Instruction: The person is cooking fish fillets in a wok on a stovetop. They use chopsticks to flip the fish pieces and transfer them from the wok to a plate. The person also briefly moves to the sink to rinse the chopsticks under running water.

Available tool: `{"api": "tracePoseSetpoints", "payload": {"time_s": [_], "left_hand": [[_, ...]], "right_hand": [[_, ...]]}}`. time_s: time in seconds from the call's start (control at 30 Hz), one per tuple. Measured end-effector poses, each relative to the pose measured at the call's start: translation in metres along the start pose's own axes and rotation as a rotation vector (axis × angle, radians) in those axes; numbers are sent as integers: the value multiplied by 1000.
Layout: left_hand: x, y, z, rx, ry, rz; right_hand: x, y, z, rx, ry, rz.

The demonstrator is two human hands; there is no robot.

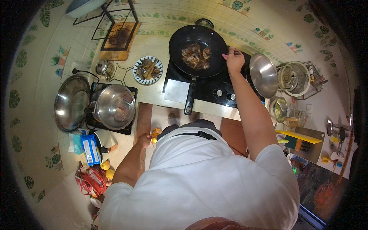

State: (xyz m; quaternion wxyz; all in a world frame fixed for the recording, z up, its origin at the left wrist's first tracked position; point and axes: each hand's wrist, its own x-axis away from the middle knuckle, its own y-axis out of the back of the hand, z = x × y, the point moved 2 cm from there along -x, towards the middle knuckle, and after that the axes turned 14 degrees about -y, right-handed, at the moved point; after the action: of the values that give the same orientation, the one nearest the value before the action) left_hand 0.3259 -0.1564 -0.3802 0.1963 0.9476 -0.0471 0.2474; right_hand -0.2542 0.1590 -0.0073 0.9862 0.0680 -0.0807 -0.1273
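My right hand is at the right rim of a black wok, its fingers bent; whether it holds something small is unclear. Browned pieces of food lie in the wok, which sits on a black cooktop with its long handle towards me. Low on the left, beside my body, my left hand is closed around the handle of a container of yellow-orange liquid, partly hidden by my hip. A patterned plate with more food stands left of the wok.
At left, a steel pot holding meat sits on a second cooktop, beside a large steel lid. A wooden board and wire rack stand behind. On the right are a steel bowl, a steamer basket and a yellow-handled item.
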Motion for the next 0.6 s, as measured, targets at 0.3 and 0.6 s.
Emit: {"api": "tracePoseSetpoints", "payload": {"time_s": [0.3,0.6], "left_hand": [[15,5,-13,149,254,38],[16,18,-37,-220,-11,107]], "right_hand": [[-9,-5,-12,-76,-154,-178],[-21,42,-22,-640,-392,-163]]}}
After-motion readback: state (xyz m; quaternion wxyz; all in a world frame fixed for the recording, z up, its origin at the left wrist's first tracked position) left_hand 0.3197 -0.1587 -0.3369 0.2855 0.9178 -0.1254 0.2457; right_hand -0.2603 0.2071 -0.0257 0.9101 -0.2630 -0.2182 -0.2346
